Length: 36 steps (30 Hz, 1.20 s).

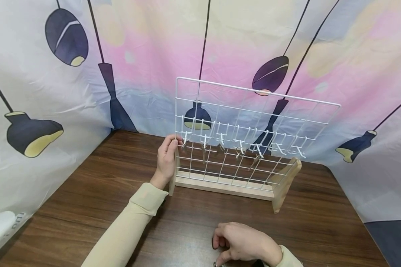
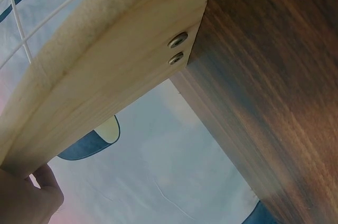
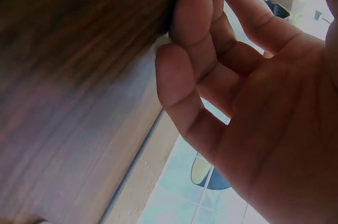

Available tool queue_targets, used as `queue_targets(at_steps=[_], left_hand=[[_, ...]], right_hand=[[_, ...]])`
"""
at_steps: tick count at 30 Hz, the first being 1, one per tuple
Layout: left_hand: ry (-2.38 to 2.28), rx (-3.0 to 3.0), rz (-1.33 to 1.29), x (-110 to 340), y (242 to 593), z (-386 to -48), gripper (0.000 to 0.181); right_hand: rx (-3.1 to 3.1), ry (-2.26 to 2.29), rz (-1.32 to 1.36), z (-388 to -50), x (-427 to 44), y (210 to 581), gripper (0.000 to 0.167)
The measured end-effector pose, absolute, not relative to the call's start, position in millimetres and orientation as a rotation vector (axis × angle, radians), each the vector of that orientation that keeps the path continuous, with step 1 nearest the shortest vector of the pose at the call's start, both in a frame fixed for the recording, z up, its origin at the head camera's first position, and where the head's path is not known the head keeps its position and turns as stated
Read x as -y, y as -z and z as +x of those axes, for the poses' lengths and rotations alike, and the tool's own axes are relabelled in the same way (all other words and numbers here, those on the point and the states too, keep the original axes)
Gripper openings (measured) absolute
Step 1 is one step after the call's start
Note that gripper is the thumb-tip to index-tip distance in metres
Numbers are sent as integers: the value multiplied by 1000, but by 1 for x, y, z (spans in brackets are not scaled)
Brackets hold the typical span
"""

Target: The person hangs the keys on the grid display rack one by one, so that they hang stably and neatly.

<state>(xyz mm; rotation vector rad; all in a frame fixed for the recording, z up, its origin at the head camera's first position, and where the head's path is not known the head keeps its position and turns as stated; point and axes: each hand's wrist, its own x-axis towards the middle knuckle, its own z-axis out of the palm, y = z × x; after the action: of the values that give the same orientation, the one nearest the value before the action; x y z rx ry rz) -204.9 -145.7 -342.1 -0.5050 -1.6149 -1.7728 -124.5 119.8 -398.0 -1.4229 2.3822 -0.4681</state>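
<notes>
A white wire grid rack (image 1: pixel 225 157) on a wooden stand faces me, with a row of white hooks (image 1: pixel 279 149) across it. Small metal keys (image 1: pixel 255 161) hang from several hooks; the two hooks furthest right look bare. My left hand (image 1: pixel 167 157) grips the rack's left side by the top of the wooden side panel (image 2: pixel 116 71), whose two metal bolts show in the left wrist view. Low at the near side of the table, my right hand (image 1: pixel 244 243) has curled fingers and pinches a small metal thing (image 1: pixel 217 264), mostly cut off by the frame edge.
The rack stands on a dark wooden table (image 1: pixel 97 200). A printed cloth (image 1: pixel 147 55) with hanging lamps surrounds the back and sides. A white printed object (image 1: pixel 3 230) lies at the left edge. The stand's right wooden panel (image 1: pixel 286 185) juts toward me.
</notes>
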Motion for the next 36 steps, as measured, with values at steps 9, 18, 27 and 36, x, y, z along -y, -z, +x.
queue_targets(at_steps=[9,18,27,36], left_hand=[[1775,1618,-511,146,341,-206,22],[1785,1613,-501,146,341,-206,22],[1772,1622,-509,146,341,-204,22],[1783,1618,-505,145,341,-204,22]], right_hand=[[-2352,455,-1474,-124,-116,398,26],[-2345,430,-1518,-124,-115,400,20],[-2338,453,-1578,-124,-114,401,16],[-2345,452,-1574,-122,-114,401,15]])
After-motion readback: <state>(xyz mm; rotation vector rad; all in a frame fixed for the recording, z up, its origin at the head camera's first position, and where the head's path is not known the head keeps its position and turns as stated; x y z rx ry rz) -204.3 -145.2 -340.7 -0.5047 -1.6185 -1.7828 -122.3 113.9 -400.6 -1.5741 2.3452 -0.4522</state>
